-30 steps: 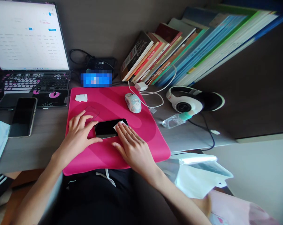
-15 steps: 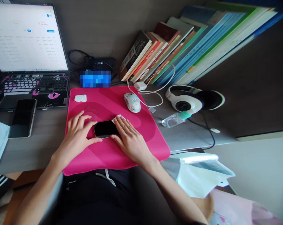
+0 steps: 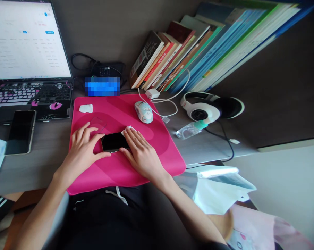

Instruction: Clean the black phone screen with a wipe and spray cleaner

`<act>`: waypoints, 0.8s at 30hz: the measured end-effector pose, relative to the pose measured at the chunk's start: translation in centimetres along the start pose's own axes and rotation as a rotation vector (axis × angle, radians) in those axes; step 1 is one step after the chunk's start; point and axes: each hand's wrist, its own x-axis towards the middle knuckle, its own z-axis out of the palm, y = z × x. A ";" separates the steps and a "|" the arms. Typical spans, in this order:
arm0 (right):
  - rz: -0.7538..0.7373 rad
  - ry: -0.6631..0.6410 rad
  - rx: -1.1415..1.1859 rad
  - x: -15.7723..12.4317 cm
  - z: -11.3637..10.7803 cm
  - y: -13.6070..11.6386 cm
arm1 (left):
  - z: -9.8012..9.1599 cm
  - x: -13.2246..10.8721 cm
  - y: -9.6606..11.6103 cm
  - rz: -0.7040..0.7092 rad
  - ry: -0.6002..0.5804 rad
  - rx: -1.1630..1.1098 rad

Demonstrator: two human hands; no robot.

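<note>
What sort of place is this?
Looks like a personal study desk, perhaps in a home or dorm; the view can't settle which. Signs: an open laptop, a row of books at the back, and headphones lying to the right of a pink mat.

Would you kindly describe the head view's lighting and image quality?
Head view: the laptop screen is bright, its text too blurred to read; head view: a blue patch behind the pink mat is pixelated; head view: the books look stretched toward the upper right corner; head view: the handled phone looks dark.
</note>
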 end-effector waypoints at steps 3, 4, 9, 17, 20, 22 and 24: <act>-0.009 -0.006 -0.051 -0.6 -0.4 -0.5 | 0.1 0.0 -0.1 0.014 0.003 0.024; -0.016 -0.013 -0.071 -1.0 -0.7 -0.7 | 0.2 0.0 -0.1 0.018 0.004 0.031; -0.047 -0.069 -0.109 -3.1 -2.2 -2.3 | 0.1 0.0 0.1 0.001 -0.009 0.018; -0.106 -0.159 0.027 -1.5 -1.7 -2.4 | 0.3 -0.2 -0.2 0.005 -0.018 -0.042; -0.133 -0.190 0.068 0.1 -1.2 -2.4 | 0.5 -0.1 -0.4 -0.006 -0.011 -0.042; -0.157 -0.204 0.083 1.0 -1.1 -2.6 | 0.6 -0.1 -0.4 -0.022 -0.010 -0.035; -0.192 -0.215 0.101 1.4 -1.2 -3.0 | 0.6 0.0 -0.4 -0.038 -0.011 -0.024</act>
